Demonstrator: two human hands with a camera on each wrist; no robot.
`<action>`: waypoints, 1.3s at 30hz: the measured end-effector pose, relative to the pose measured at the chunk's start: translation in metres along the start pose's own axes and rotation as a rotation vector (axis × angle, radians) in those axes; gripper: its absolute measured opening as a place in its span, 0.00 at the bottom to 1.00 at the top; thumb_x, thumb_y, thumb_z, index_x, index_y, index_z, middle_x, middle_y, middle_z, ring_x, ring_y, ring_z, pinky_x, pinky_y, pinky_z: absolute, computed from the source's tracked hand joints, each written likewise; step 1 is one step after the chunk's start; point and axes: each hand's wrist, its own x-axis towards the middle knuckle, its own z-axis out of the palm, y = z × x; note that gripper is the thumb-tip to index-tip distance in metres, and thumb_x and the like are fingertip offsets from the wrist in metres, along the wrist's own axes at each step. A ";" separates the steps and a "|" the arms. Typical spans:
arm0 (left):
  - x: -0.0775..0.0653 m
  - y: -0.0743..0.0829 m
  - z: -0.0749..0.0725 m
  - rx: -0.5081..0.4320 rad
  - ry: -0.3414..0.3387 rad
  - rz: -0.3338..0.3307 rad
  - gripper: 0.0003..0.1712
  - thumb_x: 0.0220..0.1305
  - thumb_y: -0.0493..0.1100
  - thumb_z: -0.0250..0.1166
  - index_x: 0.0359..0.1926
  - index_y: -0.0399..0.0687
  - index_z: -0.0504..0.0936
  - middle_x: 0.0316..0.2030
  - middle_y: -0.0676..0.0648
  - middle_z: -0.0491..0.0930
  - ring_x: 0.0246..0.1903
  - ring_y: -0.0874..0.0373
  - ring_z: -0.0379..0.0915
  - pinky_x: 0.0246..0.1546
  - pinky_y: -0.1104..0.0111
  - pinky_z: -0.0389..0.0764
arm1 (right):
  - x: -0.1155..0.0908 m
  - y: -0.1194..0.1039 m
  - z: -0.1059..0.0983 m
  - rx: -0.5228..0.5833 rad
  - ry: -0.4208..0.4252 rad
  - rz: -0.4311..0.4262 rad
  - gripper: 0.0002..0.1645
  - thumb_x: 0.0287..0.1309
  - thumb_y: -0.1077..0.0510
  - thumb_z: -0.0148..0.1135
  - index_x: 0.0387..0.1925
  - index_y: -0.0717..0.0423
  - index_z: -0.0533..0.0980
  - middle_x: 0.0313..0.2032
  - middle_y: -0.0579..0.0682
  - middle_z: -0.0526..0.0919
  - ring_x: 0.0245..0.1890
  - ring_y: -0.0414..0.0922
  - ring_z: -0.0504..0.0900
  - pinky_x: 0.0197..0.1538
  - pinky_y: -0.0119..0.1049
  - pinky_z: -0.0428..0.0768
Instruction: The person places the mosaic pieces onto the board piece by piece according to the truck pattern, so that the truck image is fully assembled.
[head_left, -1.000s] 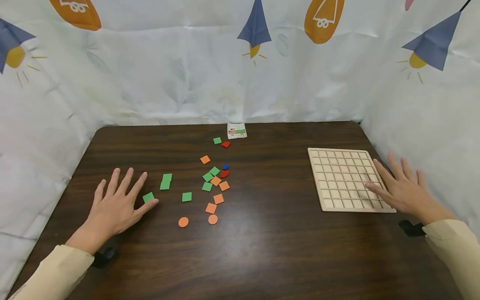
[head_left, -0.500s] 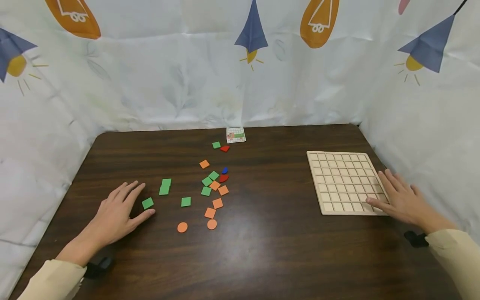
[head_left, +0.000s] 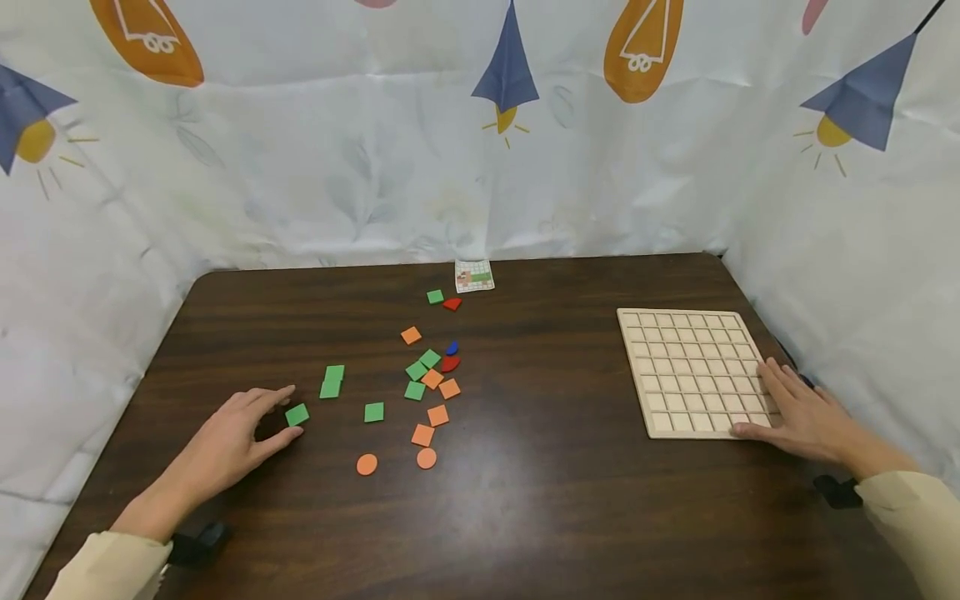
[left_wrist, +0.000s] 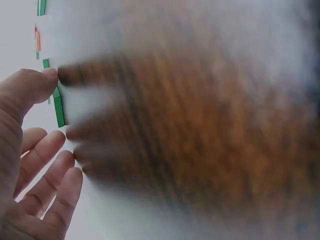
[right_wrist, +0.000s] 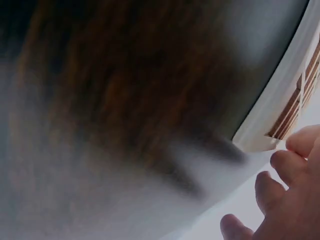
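On the left of the table my left hand [head_left: 225, 437] hovers low, its thumb and index finger on either side of a single green square tile [head_left: 297, 415]. In the left wrist view the green tile [left_wrist: 59, 110] stands between the thumb and index finger, with the fingertips at the tabletop. My right hand [head_left: 810, 421] rests at the near right corner of a pale wooden grid board [head_left: 693, 371], its fingers along the right edge and the thumb at the near edge. From the right wrist, the fingers [right_wrist: 287, 167] show close to the board's corner [right_wrist: 257, 140].
Two touching green tiles [head_left: 332, 382], another green tile [head_left: 373, 412] and orange discs [head_left: 367, 464] lie right of my left hand. Orange tiles [head_left: 423, 435], red pieces [head_left: 450, 363] and a blue piece [head_left: 452, 348] are scattered mid-table. A patterned card [head_left: 474, 277] lies at the back edge.
My left hand has drawn its fingers in from a wide spread, bringing thumb and index finger around the green tile. My right hand has lowered onto the board's near right corner.
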 end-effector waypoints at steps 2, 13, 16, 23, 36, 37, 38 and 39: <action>-0.001 0.000 0.000 -0.003 0.008 0.007 0.37 0.58 0.47 0.78 0.65 0.35 0.79 0.52 0.35 0.84 0.49 0.39 0.80 0.46 0.44 0.82 | -0.001 0.002 0.002 0.012 -0.003 0.001 0.74 0.60 0.28 0.65 0.82 0.66 0.34 0.79 0.75 0.40 0.79 0.74 0.43 0.65 0.78 0.54; -0.001 0.006 0.002 -0.006 -0.014 0.009 0.29 0.59 0.46 0.77 0.59 0.41 0.84 0.47 0.44 0.84 0.40 0.50 0.84 0.33 0.61 0.84 | -0.005 0.014 0.009 0.031 0.020 -0.029 0.74 0.58 0.32 0.69 0.82 0.65 0.35 0.79 0.75 0.43 0.80 0.74 0.40 0.62 0.78 0.57; 0.001 0.008 0.003 -0.002 -0.020 0.009 0.27 0.60 0.46 0.77 0.59 0.41 0.85 0.46 0.46 0.84 0.40 0.53 0.82 0.33 0.64 0.82 | -0.005 0.016 0.010 0.048 0.032 -0.026 0.72 0.60 0.32 0.68 0.82 0.64 0.35 0.80 0.74 0.42 0.80 0.74 0.39 0.64 0.78 0.55; 0.006 0.009 0.002 -0.009 -0.020 0.016 0.24 0.61 0.44 0.76 0.57 0.42 0.86 0.45 0.47 0.84 0.38 0.55 0.81 0.33 0.65 0.83 | -0.003 0.014 0.008 0.017 0.033 -0.034 0.73 0.60 0.30 0.66 0.83 0.59 0.33 0.82 0.69 0.36 0.82 0.71 0.33 0.66 0.81 0.46; 0.010 0.006 0.001 -0.027 0.007 -0.004 0.21 0.59 0.45 0.78 0.52 0.45 0.88 0.43 0.49 0.83 0.36 0.58 0.79 0.31 0.68 0.79 | 0.001 0.004 0.005 0.035 -0.033 -0.019 0.72 0.65 0.29 0.61 0.82 0.61 0.27 0.80 0.71 0.29 0.82 0.69 0.30 0.69 0.80 0.44; 0.010 0.006 0.001 -0.027 0.015 -0.002 0.20 0.58 0.45 0.78 0.51 0.46 0.88 0.42 0.49 0.83 0.35 0.58 0.78 0.30 0.68 0.78 | 0.002 0.004 0.005 0.038 -0.033 -0.021 0.72 0.65 0.29 0.61 0.81 0.61 0.27 0.80 0.71 0.29 0.82 0.69 0.30 0.69 0.80 0.44; 0.010 0.005 0.002 -0.029 0.023 0.001 0.19 0.58 0.44 0.78 0.50 0.46 0.89 0.42 0.50 0.83 0.35 0.60 0.78 0.30 0.68 0.78 | 0.002 0.003 0.004 0.038 -0.034 -0.019 0.72 0.64 0.29 0.61 0.82 0.61 0.27 0.80 0.72 0.29 0.82 0.69 0.31 0.69 0.79 0.45; 0.010 0.005 0.003 -0.032 0.031 0.006 0.18 0.58 0.44 0.78 0.49 0.47 0.89 0.41 0.51 0.83 0.34 0.61 0.77 0.30 0.69 0.78 | 0.002 0.003 0.004 0.038 -0.033 -0.018 0.72 0.64 0.29 0.61 0.82 0.62 0.28 0.80 0.72 0.30 0.82 0.70 0.31 0.70 0.79 0.45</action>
